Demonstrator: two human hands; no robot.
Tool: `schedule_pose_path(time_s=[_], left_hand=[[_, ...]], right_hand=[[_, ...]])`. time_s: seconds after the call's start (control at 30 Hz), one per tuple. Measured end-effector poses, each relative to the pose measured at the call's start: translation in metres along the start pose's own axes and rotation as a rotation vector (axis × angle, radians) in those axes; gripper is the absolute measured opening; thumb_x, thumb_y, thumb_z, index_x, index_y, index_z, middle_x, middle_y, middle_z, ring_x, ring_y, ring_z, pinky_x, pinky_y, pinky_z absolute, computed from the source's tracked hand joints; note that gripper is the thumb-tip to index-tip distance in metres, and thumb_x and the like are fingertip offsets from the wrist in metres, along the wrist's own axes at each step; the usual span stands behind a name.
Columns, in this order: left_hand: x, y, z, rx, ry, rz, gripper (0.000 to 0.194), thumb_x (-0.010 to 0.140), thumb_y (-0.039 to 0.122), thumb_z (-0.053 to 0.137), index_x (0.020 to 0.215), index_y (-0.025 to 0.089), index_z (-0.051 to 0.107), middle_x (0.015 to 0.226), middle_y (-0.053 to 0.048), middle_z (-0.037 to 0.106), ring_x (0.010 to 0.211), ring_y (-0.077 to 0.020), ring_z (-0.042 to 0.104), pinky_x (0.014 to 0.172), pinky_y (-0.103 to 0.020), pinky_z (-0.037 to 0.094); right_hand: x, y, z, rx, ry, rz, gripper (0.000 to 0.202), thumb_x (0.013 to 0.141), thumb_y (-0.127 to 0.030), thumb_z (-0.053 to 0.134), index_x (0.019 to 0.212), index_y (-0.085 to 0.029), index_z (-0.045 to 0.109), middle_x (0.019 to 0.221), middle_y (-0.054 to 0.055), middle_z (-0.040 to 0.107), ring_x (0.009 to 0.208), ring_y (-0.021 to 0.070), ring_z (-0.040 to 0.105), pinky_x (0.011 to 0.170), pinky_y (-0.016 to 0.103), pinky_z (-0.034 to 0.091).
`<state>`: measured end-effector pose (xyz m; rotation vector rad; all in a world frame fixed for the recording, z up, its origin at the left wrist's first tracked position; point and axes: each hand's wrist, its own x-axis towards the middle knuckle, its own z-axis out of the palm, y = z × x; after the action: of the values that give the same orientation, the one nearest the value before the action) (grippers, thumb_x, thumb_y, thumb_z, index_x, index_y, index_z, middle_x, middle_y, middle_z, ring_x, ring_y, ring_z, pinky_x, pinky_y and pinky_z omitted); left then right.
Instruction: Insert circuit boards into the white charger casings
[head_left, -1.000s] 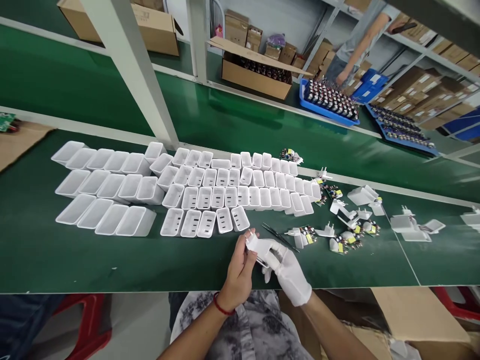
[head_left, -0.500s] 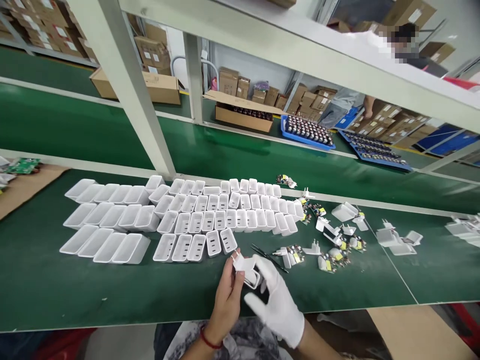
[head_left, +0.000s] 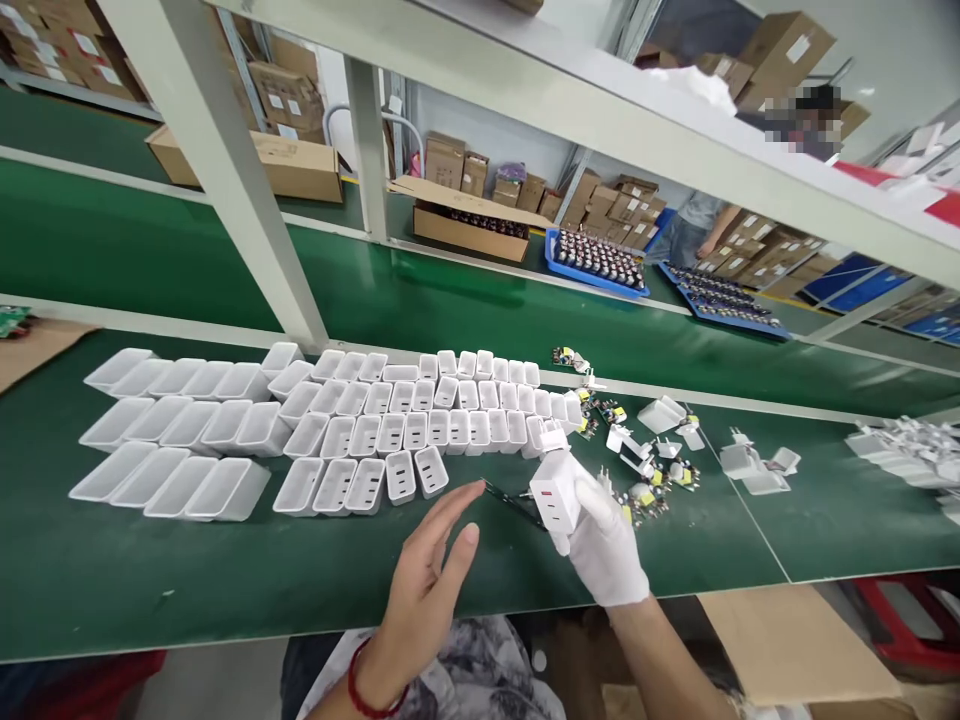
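Gloved right hand (head_left: 600, 540) is clamped on a white charger (head_left: 556, 492) by its lower end only, left hand (head_left: 427, 580) spread empty; charger could slip onto the tweezers (head_left: 514, 502).

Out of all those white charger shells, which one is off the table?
The white charger shell gripped in the gloved right hand, port face toward the camera. All the others lie in rows on the green table.
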<state>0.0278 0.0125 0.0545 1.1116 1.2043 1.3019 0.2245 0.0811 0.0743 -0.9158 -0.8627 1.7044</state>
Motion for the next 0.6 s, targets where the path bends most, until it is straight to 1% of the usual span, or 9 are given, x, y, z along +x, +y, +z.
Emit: schedule_pose_path(time_s=[0.07,0.13,0.2,0.27,0.37,0.43,0.5,0.57,0.6], left_hand=[[0.001,-0.009,0.003,-0.036,0.02,-0.076,0.04,0.096,0.052,0.053,0.129,0.032,0.063,0.141,-0.001,0.053,0.135,-0.0197,0.046,0.112,-0.028,0.042],[0.001,-0.018,0.005,-0.039,0.014,-0.121,0.047,0.093,0.058,0.053,0.127,0.027,0.064,0.139,-0.005,0.054,0.134,-0.0221,0.047,0.112,-0.031,0.042],[0.001,-0.024,0.005,-0.03,-0.021,-0.154,0.055,0.092,0.062,0.052,0.128,0.023,0.063,0.139,-0.008,0.054,0.133,-0.0234,0.047,0.113,-0.033,0.04],[0.002,-0.028,0.003,-0.028,-0.048,-0.196,0.061,0.091,0.065,0.051,0.13,0.02,0.061,0.14,-0.011,0.053,0.133,-0.0239,0.047,0.114,-0.034,0.039],[0.007,-0.035,-0.001,-0.021,-0.075,-0.239,0.066,0.091,0.067,0.048,0.135,0.018,0.056,0.141,-0.013,0.051,0.133,-0.0244,0.047,0.113,-0.036,0.039],[0.012,-0.039,-0.003,0.001,-0.097,-0.25,0.064,0.092,0.066,0.046,0.137,0.021,0.054,0.142,-0.011,0.051,0.133,-0.024,0.047,0.113,-0.036,0.039],[0.016,-0.04,-0.005,0.052,-0.131,-0.259,0.058,0.093,0.064,0.046,0.134,0.025,0.056,0.142,-0.008,0.051,0.133,-0.0233,0.046,0.114,-0.035,0.037],[0.02,-0.042,-0.004,0.13,-0.137,-0.266,0.052,0.093,0.064,0.045,0.127,0.028,0.062,0.14,-0.005,0.053,0.132,-0.0236,0.047,0.114,-0.036,0.037],[0.02,-0.045,-0.003,0.163,-0.126,-0.268,0.05,0.093,0.064,0.046,0.122,0.028,0.065,0.137,-0.004,0.056,0.131,-0.024,0.049,0.112,-0.035,0.039]], right_hand=[[0.003,-0.003,0.001,0.068,-0.015,0.026,0.039,0.084,-0.043,0.07,0.112,-0.017,0.068,0.072,0.004,0.061,0.05,0.0106,0.049,0.044,0.022,0.041],[0.006,-0.005,0.001,0.106,0.005,0.034,0.038,0.083,-0.043,0.07,0.114,-0.02,0.069,0.087,0.006,0.066,0.062,0.013,0.058,0.052,0.023,0.05],[0.011,-0.007,0.0,0.138,0.037,0.035,0.037,0.08,-0.04,0.073,0.113,-0.023,0.07,0.107,0.005,0.066,0.086,0.0146,0.064,0.07,0.022,0.056],[0.016,-0.01,-0.001,0.161,0.074,0.023,0.037,0.074,-0.035,0.078,0.109,-0.026,0.072,0.116,0.002,0.065,0.104,0.0146,0.062,0.087,0.021,0.055],[0.022,-0.015,-0.004,0.063,0.077,-0.005,0.039,0.076,-0.038,0.078,0.111,-0.024,0.071,0.113,0.005,0.067,0.097,0.0176,0.065,0.08,0.025,0.057],[0.027,-0.018,-0.007,-0.059,0.062,-0.047,0.047,0.08,-0.044,0.073,0.12,-0.021,0.066,0.116,0.008,0.065,0.097,0.0215,0.065,0.074,0.028,0.057],[0.034,-0.022,-0.012,-0.24,0.093,-0.137,0.056,0.083,-0.047,0.07,0.13,-0.02,0.058,0.119,0.011,0.064,0.1,0.0244,0.064,0.074,0.031,0.056],[0.049,-0.028,-0.019,-0.619,0.164,-0.343,0.056,0.088,-0.048,0.062,0.134,-0.017,0.053,0.116,0.012,0.064,0.096,0.0242,0.064,0.074,0.034,0.055],[0.062,-0.033,-0.022,-0.84,0.196,-0.469,0.051,0.09,-0.048,0.059,0.13,-0.015,0.055,0.113,0.013,0.065,0.094,0.0239,0.064,0.076,0.035,0.054]])
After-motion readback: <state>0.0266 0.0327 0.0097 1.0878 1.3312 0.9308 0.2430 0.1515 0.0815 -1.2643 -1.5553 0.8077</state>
